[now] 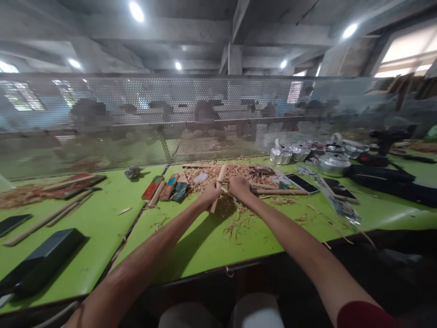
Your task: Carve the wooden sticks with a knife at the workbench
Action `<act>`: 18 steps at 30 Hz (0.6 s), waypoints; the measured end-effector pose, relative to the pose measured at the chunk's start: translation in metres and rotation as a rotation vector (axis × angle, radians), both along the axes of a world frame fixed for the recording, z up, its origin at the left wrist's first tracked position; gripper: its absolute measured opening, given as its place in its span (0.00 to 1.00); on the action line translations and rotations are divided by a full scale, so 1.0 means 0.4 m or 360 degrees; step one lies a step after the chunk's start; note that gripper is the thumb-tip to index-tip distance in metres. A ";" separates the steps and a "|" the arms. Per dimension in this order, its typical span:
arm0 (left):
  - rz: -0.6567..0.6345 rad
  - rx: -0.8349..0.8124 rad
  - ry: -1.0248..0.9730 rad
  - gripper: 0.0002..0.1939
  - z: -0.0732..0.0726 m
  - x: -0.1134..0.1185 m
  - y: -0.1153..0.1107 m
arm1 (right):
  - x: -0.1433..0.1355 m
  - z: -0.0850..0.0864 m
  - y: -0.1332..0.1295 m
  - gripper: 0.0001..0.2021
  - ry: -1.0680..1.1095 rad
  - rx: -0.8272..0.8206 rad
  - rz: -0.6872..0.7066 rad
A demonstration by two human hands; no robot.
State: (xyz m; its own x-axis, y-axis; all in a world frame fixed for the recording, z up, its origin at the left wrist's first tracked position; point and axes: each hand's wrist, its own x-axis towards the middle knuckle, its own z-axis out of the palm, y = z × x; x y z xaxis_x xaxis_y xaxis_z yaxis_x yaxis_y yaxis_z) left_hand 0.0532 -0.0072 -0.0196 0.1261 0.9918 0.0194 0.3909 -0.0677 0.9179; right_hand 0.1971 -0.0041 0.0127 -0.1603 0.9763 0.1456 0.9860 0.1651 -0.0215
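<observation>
My left hand (210, 196) is closed around a pale piece of wood (221, 175), which stands up slanting above and below the fist. Close beside it on the right, my right hand (240, 187) is closed in a fist; what it grips is too small and hidden to name. A thin curl of wood lies between the two hands. Behind and under them, wood shavings (198, 175) are heaped on the green table (191, 255), and more curls are scattered in front of my right hand.
Red and blue blocks (169, 187) lie left of the hands. A wooden rod (283, 192), phones (302, 183) and metal kettles (333, 164) are to the right. A dark box (44, 259) sits at the left. A perforated screen (211, 86) runs behind the table.
</observation>
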 end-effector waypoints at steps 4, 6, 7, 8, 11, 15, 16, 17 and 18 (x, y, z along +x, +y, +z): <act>0.0129 -0.0028 0.0143 0.10 -0.022 0.011 0.009 | -0.006 -0.011 0.019 0.18 -0.0019 -0.0066 -0.0039; 0.0152 0.0008 0.0138 0.11 -0.025 0.013 0.004 | -0.014 -0.009 0.036 0.17 -0.0025 -0.0136 -0.0093; 0.0148 0.0019 0.0130 0.11 -0.024 0.012 0.001 | -0.018 -0.006 0.046 0.17 -0.0025 -0.0158 -0.0120; 0.0142 0.0028 0.0128 0.11 -0.021 0.009 -0.003 | -0.021 -0.003 0.056 0.17 -0.0022 -0.0173 -0.0140; 0.0136 0.0010 0.0215 0.11 -0.003 -0.008 -0.013 | -0.027 0.008 0.085 0.19 -0.0010 -0.0174 -0.0156; 0.0137 -0.0074 0.0379 0.07 0.024 -0.025 -0.014 | -0.030 0.030 0.114 0.20 -0.0027 -0.0107 -0.0132; 0.0133 -0.0069 0.0396 0.07 0.030 -0.025 -0.015 | -0.029 0.038 0.118 0.19 -0.0035 -0.0079 -0.0124; 0.0133 -0.0055 0.0406 0.07 0.036 -0.024 -0.017 | -0.027 0.046 0.121 0.19 -0.0043 -0.0053 -0.0116; 0.0128 -0.0043 0.0412 0.07 0.041 -0.022 -0.023 | -0.022 0.055 0.122 0.19 -0.0054 -0.0039 -0.0110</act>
State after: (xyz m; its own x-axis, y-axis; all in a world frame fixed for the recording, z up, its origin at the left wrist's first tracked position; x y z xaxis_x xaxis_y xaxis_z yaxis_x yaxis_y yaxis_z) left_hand 0.0445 -0.0163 -0.0031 0.0444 0.9986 -0.0297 0.6161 -0.0039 0.7877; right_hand 0.1881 0.0447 0.0347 -0.0967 0.9884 0.1172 0.9953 0.0963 0.0088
